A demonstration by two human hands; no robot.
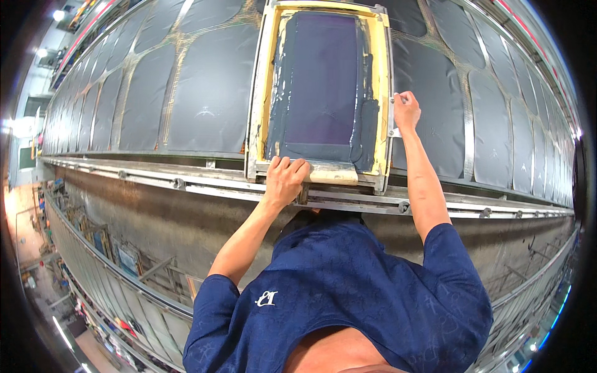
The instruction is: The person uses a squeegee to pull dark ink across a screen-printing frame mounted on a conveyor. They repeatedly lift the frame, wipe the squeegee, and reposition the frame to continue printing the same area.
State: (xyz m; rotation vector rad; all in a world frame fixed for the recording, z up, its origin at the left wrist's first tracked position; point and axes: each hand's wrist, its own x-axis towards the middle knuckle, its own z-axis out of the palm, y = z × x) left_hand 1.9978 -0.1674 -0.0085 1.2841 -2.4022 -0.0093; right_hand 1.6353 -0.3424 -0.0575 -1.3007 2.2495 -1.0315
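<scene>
A screen printing frame [384,74] lies in front of me, its inner border yellow and smeared with dark ink. Dark purple mesh [320,81] fills its middle. At the near end of the frame, my left hand [286,180] is closed round the left part of a squeegee [333,174] with a pale bar. The squeegee's left part is hidden under my fingers. My right hand [407,112] has its fingers curled at the outer right side of the frame, by a small metal fitting. Whether it grips the frame's edge or that fitting is hard to make out.
Black panels of fabric [208,105] lie in a long row on the printing table, on both sides of the frame. A metal rail [155,176] with stops runs along the table's near edge. Behind me, another long table [118,273] borders the aisle [168,217].
</scene>
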